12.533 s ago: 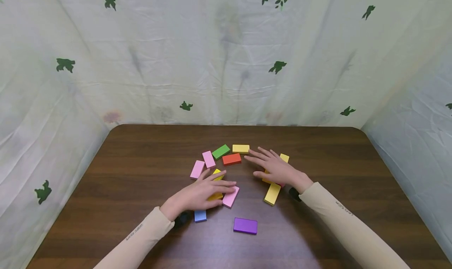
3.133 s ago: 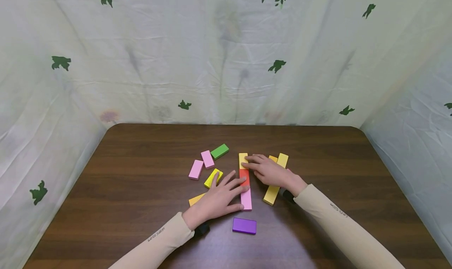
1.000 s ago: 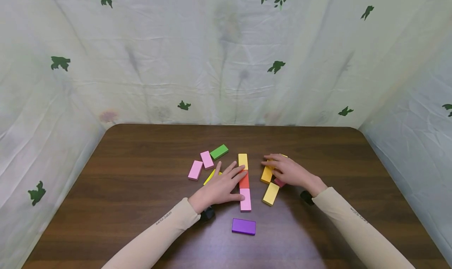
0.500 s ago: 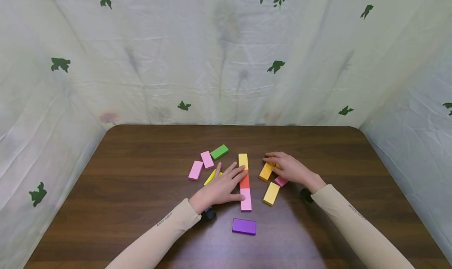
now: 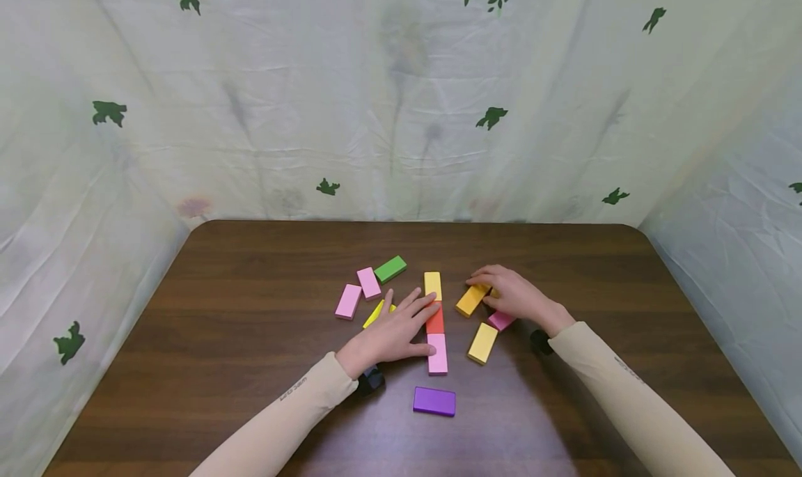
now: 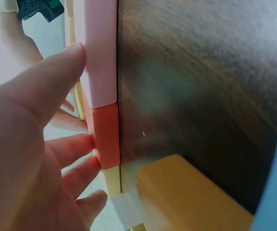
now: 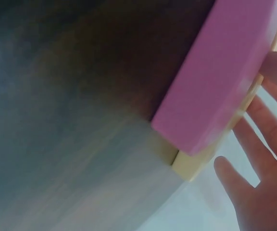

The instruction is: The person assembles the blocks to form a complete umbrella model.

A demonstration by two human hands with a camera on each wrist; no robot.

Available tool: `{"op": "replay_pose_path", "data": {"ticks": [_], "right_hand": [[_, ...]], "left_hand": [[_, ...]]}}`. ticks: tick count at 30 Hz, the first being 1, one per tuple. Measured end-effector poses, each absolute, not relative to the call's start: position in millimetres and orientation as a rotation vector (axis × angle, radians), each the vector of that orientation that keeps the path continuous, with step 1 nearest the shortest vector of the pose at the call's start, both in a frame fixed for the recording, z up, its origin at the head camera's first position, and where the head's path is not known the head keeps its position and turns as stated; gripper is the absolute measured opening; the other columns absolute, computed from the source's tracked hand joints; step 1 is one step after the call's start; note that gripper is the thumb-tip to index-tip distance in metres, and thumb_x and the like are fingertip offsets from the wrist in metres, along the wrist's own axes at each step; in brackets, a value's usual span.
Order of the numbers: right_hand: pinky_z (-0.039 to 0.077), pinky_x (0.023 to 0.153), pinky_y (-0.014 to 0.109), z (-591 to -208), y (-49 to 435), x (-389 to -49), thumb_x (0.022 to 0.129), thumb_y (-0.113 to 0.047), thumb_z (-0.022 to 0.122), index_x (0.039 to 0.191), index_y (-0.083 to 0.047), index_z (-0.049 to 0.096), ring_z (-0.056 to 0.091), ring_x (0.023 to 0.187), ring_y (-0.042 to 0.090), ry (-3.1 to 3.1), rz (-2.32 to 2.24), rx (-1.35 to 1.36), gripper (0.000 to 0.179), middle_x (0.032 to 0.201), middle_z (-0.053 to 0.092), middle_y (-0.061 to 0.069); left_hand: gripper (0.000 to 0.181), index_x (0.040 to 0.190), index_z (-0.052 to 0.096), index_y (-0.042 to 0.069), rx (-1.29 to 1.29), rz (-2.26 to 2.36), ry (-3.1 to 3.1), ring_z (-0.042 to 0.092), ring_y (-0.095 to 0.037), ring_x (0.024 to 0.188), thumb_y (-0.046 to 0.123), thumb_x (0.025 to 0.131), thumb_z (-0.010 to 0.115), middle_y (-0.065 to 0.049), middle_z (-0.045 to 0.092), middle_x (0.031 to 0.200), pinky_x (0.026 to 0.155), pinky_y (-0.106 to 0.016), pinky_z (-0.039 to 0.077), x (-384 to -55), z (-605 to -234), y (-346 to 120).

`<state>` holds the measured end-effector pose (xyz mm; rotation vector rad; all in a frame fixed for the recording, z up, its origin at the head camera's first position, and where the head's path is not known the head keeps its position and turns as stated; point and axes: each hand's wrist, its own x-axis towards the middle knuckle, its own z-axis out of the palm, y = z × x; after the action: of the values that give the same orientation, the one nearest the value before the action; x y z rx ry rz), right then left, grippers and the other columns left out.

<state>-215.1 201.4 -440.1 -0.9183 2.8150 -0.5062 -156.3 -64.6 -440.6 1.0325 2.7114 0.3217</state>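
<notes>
Brown wood grain covers the tabletop [image 5: 156, 338] in the head view, where three flat rectangular blocks form a straight row end to end: a pink block [image 5: 437, 360] nearest the person, a red block [image 5: 436, 322] in the middle and a pale yellow block [image 5: 432, 284] farthest. The left hand [image 5: 388, 333] lies over this row with fingers spread and extended, its thumb at the pink block. The right hand [image 5: 519, 297] arches over an orange-yellow block [image 5: 471, 301] set slantwise to the right of the row, fingertips at its far edge; whether it pinches that block I cannot tell. A deep pink block [image 5: 501, 321] lies partly under the same hand. A glossy purple block [image 5: 434, 401] sits apart, on the near side of the row, while a green block [image 5: 391, 269] and two light pink blocks [image 5: 348, 301] lie to its left. In the left wrist view, the thumb touches the pink block, two fingertips meet the red one, and an orange block [image 6: 191, 197] rests near the row. In the right wrist view, the deep pink block shows large, a pale yellow end piece [image 7: 190, 168] just beside it, with the right hand's extended fingers beyond.
</notes>
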Motion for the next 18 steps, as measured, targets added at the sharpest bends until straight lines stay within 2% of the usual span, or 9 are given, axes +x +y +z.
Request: {"op": "replay_pose_path", "data": {"ticks": [8,18], "right_hand": [[0.048,0.089,0.043,-439,199,-221,0.085,-0.002,0.07,0.118,-0.006,0.067,0.056,0.101,0.026,2.844,-0.489,-0.9,0.034,0.11,0.06,0.01],[0.047,0.088,0.043,-441,198,-227,0.086,-0.009,0.071,0.117,-0.006,0.067,0.056,0.099,0.025,2.871,-0.466,-0.838,0.031,0.108,0.06,0.009]], "left_hand": [[0.078,0.15,0.033,0.014,1.03,0.326,2.709,0.014,-0.029,0.144,0.053,0.088,0.061,-0.005,0.027,0.155,0.107,-0.065,0.006,-157,-440,-64],[0.078,0.15,0.033,0.014,1.018,0.328,2.701,0.013,-0.028,0.144,0.052,0.088,0.061,-0.005,0.027,0.155,0.107,-0.065,0.006,-156,-439,-64]]}}
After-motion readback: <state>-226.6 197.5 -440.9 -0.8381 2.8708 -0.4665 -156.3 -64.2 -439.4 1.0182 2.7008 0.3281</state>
